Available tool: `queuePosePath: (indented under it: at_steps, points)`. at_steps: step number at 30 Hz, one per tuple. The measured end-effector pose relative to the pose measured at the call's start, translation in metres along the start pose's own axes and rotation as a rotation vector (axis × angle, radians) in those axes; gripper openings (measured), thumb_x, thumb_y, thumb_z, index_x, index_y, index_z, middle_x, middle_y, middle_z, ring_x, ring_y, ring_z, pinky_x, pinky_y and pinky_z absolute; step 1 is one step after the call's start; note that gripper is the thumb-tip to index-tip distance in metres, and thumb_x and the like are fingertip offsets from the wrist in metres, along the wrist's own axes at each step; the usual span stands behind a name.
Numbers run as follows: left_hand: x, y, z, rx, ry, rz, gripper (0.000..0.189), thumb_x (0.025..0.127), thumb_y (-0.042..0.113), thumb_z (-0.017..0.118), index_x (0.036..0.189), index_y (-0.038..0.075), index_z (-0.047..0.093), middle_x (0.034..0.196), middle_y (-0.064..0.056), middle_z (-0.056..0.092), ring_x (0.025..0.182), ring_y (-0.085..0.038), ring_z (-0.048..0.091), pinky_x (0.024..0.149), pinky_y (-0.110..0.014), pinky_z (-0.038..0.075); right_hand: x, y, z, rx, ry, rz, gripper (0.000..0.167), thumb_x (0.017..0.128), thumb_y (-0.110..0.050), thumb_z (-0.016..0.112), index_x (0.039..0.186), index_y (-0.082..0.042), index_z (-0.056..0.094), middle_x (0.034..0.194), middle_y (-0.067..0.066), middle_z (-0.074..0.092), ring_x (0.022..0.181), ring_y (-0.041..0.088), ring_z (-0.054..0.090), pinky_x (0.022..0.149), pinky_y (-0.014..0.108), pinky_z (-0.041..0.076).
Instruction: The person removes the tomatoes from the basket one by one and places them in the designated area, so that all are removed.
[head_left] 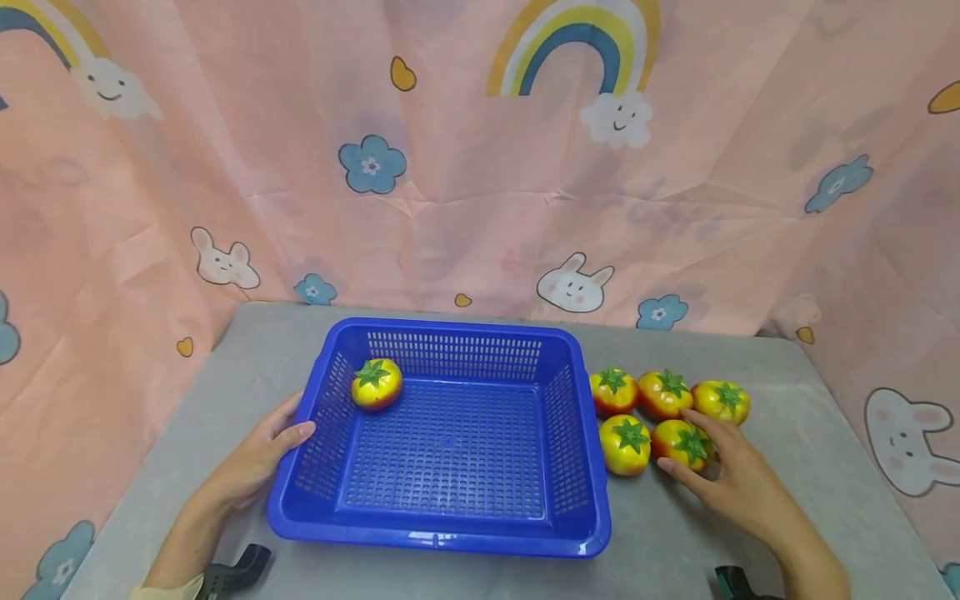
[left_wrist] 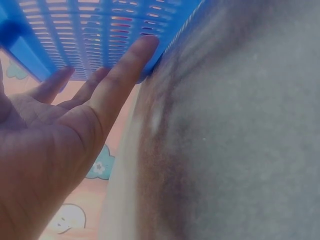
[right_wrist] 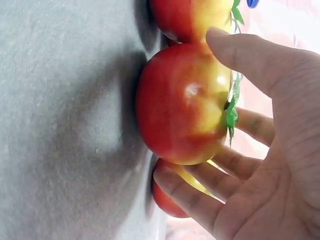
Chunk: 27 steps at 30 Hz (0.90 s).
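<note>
My left hand holds the left side of a blue plastic basket, thumb over the rim and fingers against the slotted outer wall. Inside the basket, near its far left corner, sits one yellow-red toy tomato with a green leaf top. My right hand is around the front tomato of a group to the basket's right, thumb on one side and fingers spread on the other. That tomato rests on the table; no firm grip shows.
Several more tomatoes stand close together beside the basket's right wall, among them a front left one and a back right one. The grey tabletop ends at a pink patterned cloth behind and at the sides.
</note>
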<state>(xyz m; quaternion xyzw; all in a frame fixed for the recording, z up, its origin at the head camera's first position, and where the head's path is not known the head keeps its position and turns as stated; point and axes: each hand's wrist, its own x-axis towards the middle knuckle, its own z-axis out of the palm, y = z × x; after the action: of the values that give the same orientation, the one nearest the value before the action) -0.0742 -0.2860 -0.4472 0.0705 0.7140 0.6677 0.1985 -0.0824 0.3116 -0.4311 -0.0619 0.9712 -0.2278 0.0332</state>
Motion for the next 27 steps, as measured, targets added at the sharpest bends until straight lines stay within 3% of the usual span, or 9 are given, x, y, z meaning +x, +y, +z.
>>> queuePosePath:
  at_steps: [11,20,27]
  points:
    - [-0.0009,0.0018,0.0000,-0.012,-0.014,-0.004,0.073,0.114,0.021,0.040,0.169,0.002,-0.004,0.158,-0.047,0.026,0.117,-0.011,0.070,0.093,-0.040,0.064,0.0003,0.0016,-0.0019,0.030,-0.048,0.021,0.091,0.089,-0.037,0.086,0.158,0.001,0.039,0.154,0.039,0.043,0.134,0.061,0.047,0.102,0.082,0.041]
    - [-0.0010,0.0002,-0.0007,-0.010,-0.006,-0.010,0.073,0.114,0.021,0.040,0.169,0.002,-0.004,0.159,-0.047,0.026,0.116,-0.011,0.070,0.093,-0.040,0.063,0.0011,-0.0009,-0.0025,0.024,-0.030,0.030,0.093,0.090,-0.040,0.085,0.158,0.003,0.039,0.148,0.035,0.052,0.129,0.055,0.054,0.097,0.072,0.053]
    - [-0.0012,0.0001,-0.0003,-0.017,-0.003,-0.013,0.073,0.114,0.022,0.040,0.169,0.001,-0.004,0.156,-0.046,0.028,0.115,-0.013,0.071,0.092,-0.041,0.064,0.0025,-0.0037,0.0000,0.034,-0.039,0.030,0.096,0.090,-0.040,0.085,0.158,0.006,0.036,0.149,0.037,0.049,0.131,0.056,0.051,0.099,0.073,0.053]
